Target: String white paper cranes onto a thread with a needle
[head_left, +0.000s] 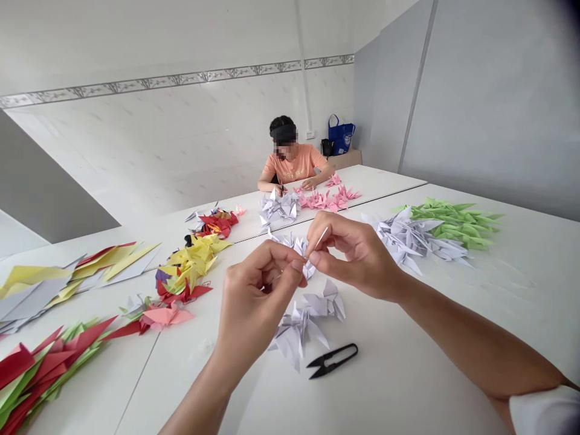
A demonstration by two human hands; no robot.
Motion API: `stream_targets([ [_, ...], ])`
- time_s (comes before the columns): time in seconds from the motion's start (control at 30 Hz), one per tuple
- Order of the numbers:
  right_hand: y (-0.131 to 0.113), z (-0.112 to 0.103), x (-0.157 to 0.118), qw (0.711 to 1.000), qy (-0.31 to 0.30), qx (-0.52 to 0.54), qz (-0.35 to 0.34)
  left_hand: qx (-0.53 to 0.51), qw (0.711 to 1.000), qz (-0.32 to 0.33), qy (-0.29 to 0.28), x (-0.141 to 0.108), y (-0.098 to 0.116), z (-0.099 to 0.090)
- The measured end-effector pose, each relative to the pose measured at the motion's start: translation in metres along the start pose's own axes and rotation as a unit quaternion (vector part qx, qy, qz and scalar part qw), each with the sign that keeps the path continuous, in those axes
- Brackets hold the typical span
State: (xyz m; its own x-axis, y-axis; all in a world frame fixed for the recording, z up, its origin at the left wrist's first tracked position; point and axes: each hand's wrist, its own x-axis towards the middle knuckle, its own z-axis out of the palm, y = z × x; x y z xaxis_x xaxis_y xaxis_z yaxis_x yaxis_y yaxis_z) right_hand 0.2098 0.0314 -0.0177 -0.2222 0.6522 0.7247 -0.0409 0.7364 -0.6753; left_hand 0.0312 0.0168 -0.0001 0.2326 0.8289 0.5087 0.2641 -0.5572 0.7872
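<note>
My right hand (353, 257) pinches a thin needle (321, 238) between thumb and fingertips. My left hand (256, 299) is curled, its fingertips meeting the right hand's at a white origami crane (294, 246), which is partly hidden behind them. Below my hands lies a small pile of white paper cranes (299, 329). Black thread snips (332, 360) rest on the table just beneath that pile, nearest my left hand but untouched.
Piles of folded paper cranes cover the white tables: lavender-white (405, 237), green (453, 223), yellow (190, 260), red and green (40, 368), pink (324, 200). A co-worker (292, 163) works at the far end. A blue bag (341, 135) stands behind.
</note>
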Motion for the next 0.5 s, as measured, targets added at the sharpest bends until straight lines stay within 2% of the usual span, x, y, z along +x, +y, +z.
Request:
stream_targets([
  [0.1, -0.001, 0.000, 0.000, 1.000, 0.003, 0.001, 0.001, -0.012, 1.000, 0.003, -0.016, 0.001, -0.002, 0.000],
  [0.27, -0.002, -0.001, 0.001, 1.000, 0.010, 0.015, 0.004, 0.089, 0.986, 0.141, -0.006, 0.003, -0.013, -0.003],
  [0.37, -0.002, -0.002, 0.001, 1.000, 0.006, 0.013, 0.004, 0.125, 0.974, 0.187, 0.011, 0.002, -0.016, -0.003],
  [0.43, -0.002, -0.001, 0.000, 1.000, -0.001, 0.010, 0.004, 0.114, 0.976, 0.183, 0.018, 0.001, -0.015, -0.003],
  [0.5, -0.002, -0.001, 0.001, 1.000, -0.008, 0.010, -0.005, 0.057, 0.989, 0.135, 0.012, 0.001, -0.014, -0.003],
])
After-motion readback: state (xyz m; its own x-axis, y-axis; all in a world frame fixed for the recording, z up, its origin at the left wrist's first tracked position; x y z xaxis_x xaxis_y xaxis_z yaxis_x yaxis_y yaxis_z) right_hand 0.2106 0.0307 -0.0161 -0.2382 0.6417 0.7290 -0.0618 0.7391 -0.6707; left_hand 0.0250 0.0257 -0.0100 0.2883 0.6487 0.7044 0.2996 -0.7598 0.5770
